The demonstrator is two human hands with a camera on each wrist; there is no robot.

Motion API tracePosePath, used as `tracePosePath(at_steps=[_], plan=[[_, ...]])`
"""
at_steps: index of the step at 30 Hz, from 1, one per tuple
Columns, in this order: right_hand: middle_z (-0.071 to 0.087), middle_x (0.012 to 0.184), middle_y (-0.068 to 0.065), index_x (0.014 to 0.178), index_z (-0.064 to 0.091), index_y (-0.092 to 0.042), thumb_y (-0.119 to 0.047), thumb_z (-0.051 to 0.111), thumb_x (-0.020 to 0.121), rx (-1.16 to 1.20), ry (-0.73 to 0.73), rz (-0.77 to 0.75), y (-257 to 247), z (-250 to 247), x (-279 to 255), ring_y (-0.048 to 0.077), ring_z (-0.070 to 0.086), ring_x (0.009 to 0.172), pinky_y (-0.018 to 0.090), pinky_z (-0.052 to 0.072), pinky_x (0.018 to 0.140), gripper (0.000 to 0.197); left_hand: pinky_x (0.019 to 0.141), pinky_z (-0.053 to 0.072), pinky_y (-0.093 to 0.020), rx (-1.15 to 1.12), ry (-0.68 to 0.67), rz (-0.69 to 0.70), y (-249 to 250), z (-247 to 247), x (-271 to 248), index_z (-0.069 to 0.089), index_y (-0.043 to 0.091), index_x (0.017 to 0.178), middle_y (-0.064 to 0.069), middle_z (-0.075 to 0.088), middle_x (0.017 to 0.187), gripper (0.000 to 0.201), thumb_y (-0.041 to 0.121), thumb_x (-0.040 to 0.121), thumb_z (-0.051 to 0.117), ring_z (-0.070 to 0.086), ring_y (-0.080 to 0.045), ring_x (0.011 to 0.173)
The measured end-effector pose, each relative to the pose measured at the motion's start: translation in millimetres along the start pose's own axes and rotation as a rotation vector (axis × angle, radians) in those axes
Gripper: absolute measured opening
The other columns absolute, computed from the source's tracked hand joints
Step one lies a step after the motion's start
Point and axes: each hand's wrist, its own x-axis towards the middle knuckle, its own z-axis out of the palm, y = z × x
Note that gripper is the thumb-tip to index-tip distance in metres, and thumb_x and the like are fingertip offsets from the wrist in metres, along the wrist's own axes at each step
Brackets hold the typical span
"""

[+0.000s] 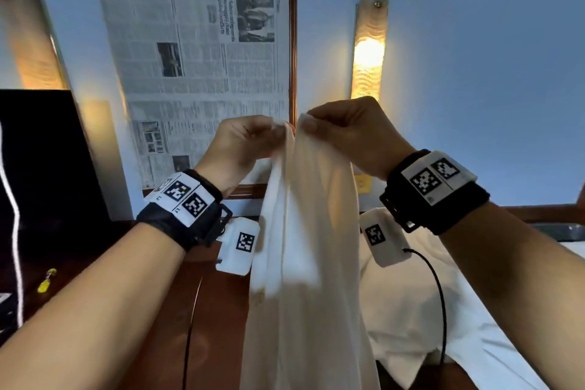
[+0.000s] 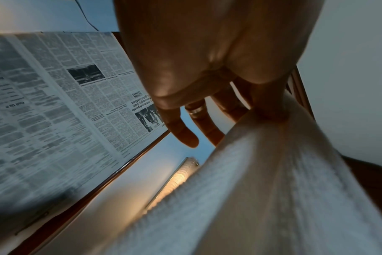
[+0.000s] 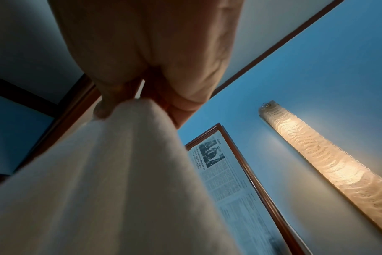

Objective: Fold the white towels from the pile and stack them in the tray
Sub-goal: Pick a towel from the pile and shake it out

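A white towel hangs lengthwise in front of me, held up high by its top edge. My left hand pinches one top corner between thumb and finger, while the other fingers stretch loosely away. My right hand pinches the neighbouring corner, close beside the left. Both wrist views show the towel falling from the pinch. More white cloth lies low at the right, behind the towel. No tray is in view.
A framed newspaper hangs on the blue wall behind my hands, with lit wall lamps at either side. A dark screen stands at the left on a brown wooden surface. A black cable trails from my right wrist.
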Motion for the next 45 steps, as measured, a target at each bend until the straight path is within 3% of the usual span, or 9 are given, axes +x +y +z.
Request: tracePosePath(at_steps=[6,10,13,22,26,30,34,39,45], plan=[[0.074,0.082,-0.002,0.09,0.077,-0.014,-0.021,0.073,0.089,0.052,0.045,-0.031,-5,8,14,0.006,0.063,0.073,0.023,0.05,0.068,0.008,0.072,0.053,-0.031,0.007,-0.07,0.021,13,0,7,0.077,0.024,0.072,0.008,0.069,0.076,0.044,-0.006,0.095,0.056,0.061,-0.014,0.074],[0.072,0.095,-0.001,0.096,0.073,-0.018,-0.021,0.068,0.093,0.093,0.003,-0.022,-6,14,19,0.005,0.064,0.081,0.021,0.05,0.068,0.007,0.068,0.051,-0.027,-0.04,-0.023,-0.073,14,-1,11,0.069,0.022,0.077,-0.001,0.065,0.08,0.013,0.013,0.086,0.067,0.06,-0.016,0.073],[0.066,0.114,0.003,0.117,0.066,-0.015,-0.025,0.057,0.1,0.202,-0.144,0.092,4,20,20,0.019,0.064,0.102,0.038,0.059,0.08,0.022,0.063,0.047,-0.028,-0.048,0.023,-0.131,7,-4,12,0.053,0.018,0.079,-0.01,0.058,0.089,0.023,0.014,0.085,0.075,0.059,-0.022,0.075],[0.06,0.088,0.004,0.095,0.054,-0.009,-0.023,0.057,0.1,0.286,-0.103,0.28,47,38,-4,0.017,0.062,0.08,0.038,0.057,0.068,0.015,0.061,0.048,-0.034,-0.044,0.017,-0.453,-16,15,-29,0.063,0.007,0.079,-0.019,0.055,0.073,0.05,0.055,0.087,0.056,0.05,-0.032,0.065],[0.06,0.085,0.007,0.095,0.056,-0.007,-0.022,0.06,0.098,0.113,-0.113,0.225,54,34,-13,0.016,0.058,0.075,0.033,0.052,0.067,0.016,0.064,0.052,-0.028,0.03,-0.132,-0.389,-27,16,-41,0.071,0.004,0.092,-0.011,0.068,0.085,0.024,0.028,0.095,0.065,0.063,-0.023,0.073],[0.059,0.085,0.01,0.094,0.058,-0.001,-0.021,0.066,0.094,0.04,-0.061,0.187,53,34,-18,0.016,0.054,0.075,0.032,0.049,0.069,0.022,0.045,0.032,-0.015,0.28,-0.128,-0.238,-25,21,-32,0.055,0.029,0.052,0.017,0.043,0.05,0.051,0.01,0.099,0.06,0.038,0.0,0.042],[0.058,0.077,0.005,0.092,0.062,-0.004,-0.026,0.06,0.097,0.393,0.019,0.37,70,40,-41,0.013,0.054,0.066,0.025,0.045,0.061,0.023,0.046,0.029,-0.02,0.455,-0.075,-0.144,-30,23,-27,0.056,-0.009,0.076,0.003,0.04,0.054,0.033,0.011,0.101,0.059,0.037,-0.001,0.04],[0.061,0.092,0.021,0.092,0.067,0.003,-0.029,0.071,0.087,0.649,-0.041,0.505,105,56,-75,0.032,0.056,0.085,0.045,0.047,0.083,0.033,0.042,0.031,-0.015,0.497,-0.12,-0.161,-40,22,-36,0.059,-0.013,0.085,0.006,0.046,0.051,0.029,0.009,0.103,0.055,0.04,-0.001,0.037],[0.057,0.067,0.004,0.067,0.053,-0.014,-0.019,0.076,0.079,0.55,-0.02,0.44,114,63,-78,0.021,0.054,0.069,0.038,0.045,0.067,0.026,0.044,0.032,-0.014,0.484,-0.115,-0.211,-46,28,-50,0.064,-0.015,0.095,-0.017,0.054,0.062,0.027,0.007,0.104,0.052,0.042,0.0,0.042]])
